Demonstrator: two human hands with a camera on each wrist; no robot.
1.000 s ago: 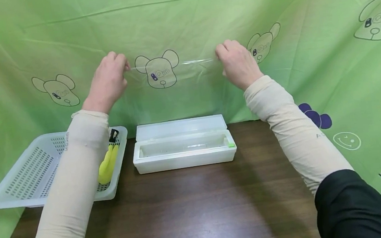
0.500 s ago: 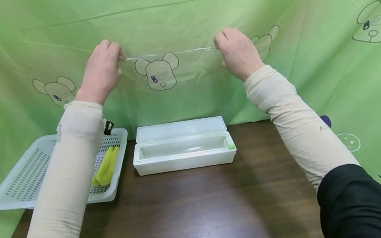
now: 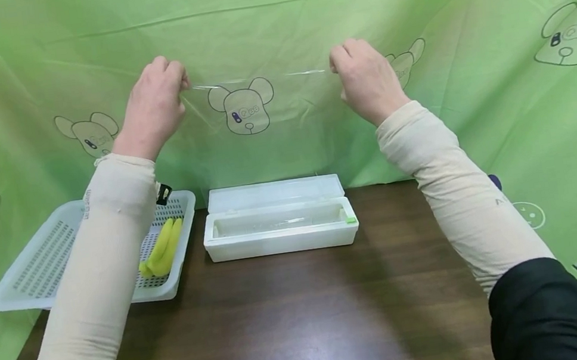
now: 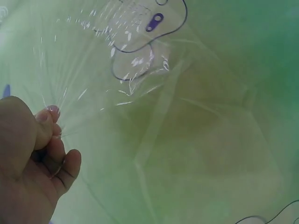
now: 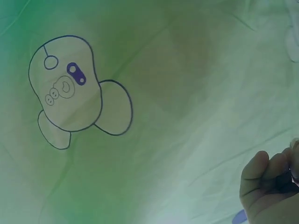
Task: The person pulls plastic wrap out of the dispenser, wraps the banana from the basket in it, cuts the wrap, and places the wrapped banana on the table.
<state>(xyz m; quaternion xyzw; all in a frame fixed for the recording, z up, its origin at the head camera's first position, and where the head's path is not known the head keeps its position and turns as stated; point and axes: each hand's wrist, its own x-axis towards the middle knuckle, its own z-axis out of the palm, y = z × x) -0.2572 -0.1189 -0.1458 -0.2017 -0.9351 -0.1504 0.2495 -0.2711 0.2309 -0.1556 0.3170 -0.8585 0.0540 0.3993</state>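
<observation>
Clear film (image 3: 270, 116) held up above the open box (image 3: 282, 244), its lower end hard to make out. Left hand (image 3: 155, 103) pinches one top corner, right hand (image 3: 368, 80) the other — edge taut. Probably feather-light, limp, clingy, easily torn or folded onto itself; best held by those corners, evenly tensioned.
</observation>
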